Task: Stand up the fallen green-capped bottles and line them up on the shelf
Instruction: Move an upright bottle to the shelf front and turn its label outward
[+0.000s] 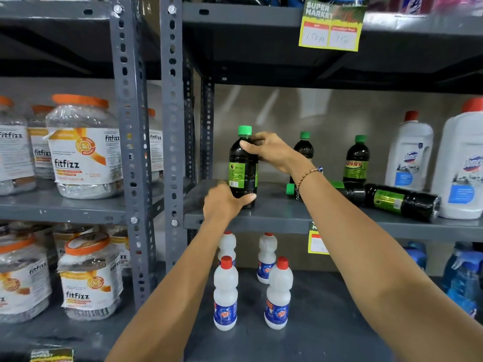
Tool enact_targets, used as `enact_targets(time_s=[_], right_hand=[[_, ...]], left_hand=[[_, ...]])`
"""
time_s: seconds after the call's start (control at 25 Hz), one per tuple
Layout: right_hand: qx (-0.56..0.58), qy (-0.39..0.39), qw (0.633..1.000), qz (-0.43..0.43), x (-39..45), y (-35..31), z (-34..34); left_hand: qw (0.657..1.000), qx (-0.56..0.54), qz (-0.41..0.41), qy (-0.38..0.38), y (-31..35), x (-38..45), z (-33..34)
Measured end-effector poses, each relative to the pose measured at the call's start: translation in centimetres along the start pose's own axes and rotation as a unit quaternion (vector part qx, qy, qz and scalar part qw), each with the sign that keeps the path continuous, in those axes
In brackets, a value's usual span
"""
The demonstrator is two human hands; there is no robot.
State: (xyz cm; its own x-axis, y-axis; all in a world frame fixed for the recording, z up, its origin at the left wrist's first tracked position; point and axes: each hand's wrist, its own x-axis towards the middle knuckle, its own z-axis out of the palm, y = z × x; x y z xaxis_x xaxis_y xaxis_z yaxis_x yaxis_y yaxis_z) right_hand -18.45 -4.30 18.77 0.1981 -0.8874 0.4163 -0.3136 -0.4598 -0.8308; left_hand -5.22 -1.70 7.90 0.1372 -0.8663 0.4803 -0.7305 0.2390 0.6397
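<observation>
A dark green-capped bottle point(241, 173) stands upright at the left end of the grey middle shelf point(274, 218). My left hand point(224, 202) grips its base and my right hand point(271, 150) wraps its shoulder just below the cap. Two more green-capped bottles stand upright further back, one point(304, 147) partly hidden by my right wrist, the other point(357, 160) to its right. One bottle point(397, 202) lies on its side at the right. Another green cap point(290, 188) shows by my wrist, its fallen bottle hidden behind my forearm.
Two large white red-capped jugs point(409, 155) stand at the shelf's right end. Small white red-capped bottles point(226, 293) stand on the shelf below. Orange-lidded jars point(83, 147) fill the left rack behind perforated steel posts point(172, 113). A price tag point(332, 27) hangs from the shelf above.
</observation>
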Motion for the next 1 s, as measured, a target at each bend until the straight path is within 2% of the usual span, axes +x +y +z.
enact_targets(time_s=[0.12, 0.2, 0.28, 0.4, 0.48, 0.6, 0.72, 0.84, 0.92, 1.0], right_hand=[[-0.038, -0.010, 0.999, -0.003, -0.1, 0.0, -0.3], [0.001, -0.044, 0.999, 0.003, -0.1, -0.2, -0.4], [0.042, -0.076, 0.996, 0.012, -0.1, -0.3, -0.7], [0.030, -0.090, 0.995, 0.015, 0.2, -0.3, -1.4], [-0.006, -0.068, 0.998, 0.010, 0.2, -0.3, -1.4], [-0.079, -0.024, 0.997, 0.013, -0.1, -0.5, -1.1], [-0.034, -0.081, 0.996, 0.033, 0.0, -0.9, -1.6], [-0.002, -0.122, 0.992, 0.036, 0.3, -1.1, -2.3], [-0.015, -0.100, 0.994, 0.030, 0.5, -1.0, -2.2], [-0.050, -0.055, 0.997, 0.024, 0.1, -1.0, -1.8]], left_hand=[[0.988, -0.077, 0.042, -0.125, -0.9, 1.1, -1.5], [0.976, -0.140, 0.035, -0.163, -1.1, 1.3, -1.7], [0.982, -0.132, 0.021, -0.134, -0.5, 0.9, -1.2], [0.996, -0.066, -0.007, -0.053, 0.0, 0.8, 0.0], [0.996, -0.060, -0.010, -0.058, 0.3, 0.7, -0.2], [0.989, -0.078, 0.005, -0.125, -0.3, 1.3, -0.7], [0.979, -0.110, 0.012, -0.170, -0.3, 1.6, -1.0], [0.989, -0.042, -0.004, -0.140, 0.4, 1.4, -0.1], [0.996, -0.008, 0.006, -0.085, 0.6, 1.3, 0.3], [0.994, -0.054, 0.013, -0.090, 0.4, 1.7, 0.1]])
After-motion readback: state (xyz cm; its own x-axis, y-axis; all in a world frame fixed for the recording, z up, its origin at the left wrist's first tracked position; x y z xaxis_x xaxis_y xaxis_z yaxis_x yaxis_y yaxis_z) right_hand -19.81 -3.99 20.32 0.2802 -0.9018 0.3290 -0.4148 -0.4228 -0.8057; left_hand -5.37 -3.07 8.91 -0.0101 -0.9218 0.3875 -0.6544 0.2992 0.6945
